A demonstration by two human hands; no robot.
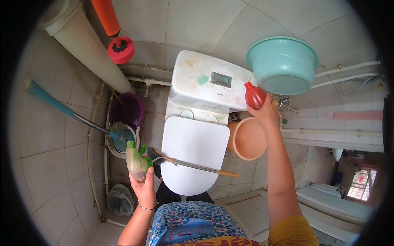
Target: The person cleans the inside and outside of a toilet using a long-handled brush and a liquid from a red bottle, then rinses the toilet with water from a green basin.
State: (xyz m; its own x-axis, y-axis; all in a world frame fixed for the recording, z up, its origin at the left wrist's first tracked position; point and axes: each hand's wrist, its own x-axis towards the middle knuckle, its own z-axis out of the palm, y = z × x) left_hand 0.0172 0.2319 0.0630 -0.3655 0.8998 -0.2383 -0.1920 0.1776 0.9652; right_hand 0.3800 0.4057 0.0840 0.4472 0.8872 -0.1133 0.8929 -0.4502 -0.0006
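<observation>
My left hand (143, 189) is wrapped round a translucent spray bottle (135, 164) with green parts at its top. A thin pale tube sticks out from the green parts toward the toilet lid; whether the spray head is screwed on I cannot tell. My right hand (266, 111) grips a red squeeze bottle (256, 97) with a red top, at the right end of the white toilet tank (191, 78). Below the tank the white toilet lid (195, 141) is down. Across the lid lies a long-handled brush (197, 167), its dark head at the left.
A turquoise basin (283, 65) leans at the wall right of the tank. An orange bucket (249, 139) stands right of the toilet. At left are a mop (61, 104) in a mop bucket (138, 110), a thick pipe (78, 41) and a bagged bin (120, 199). An orange-red plunger (108, 20) hangs above.
</observation>
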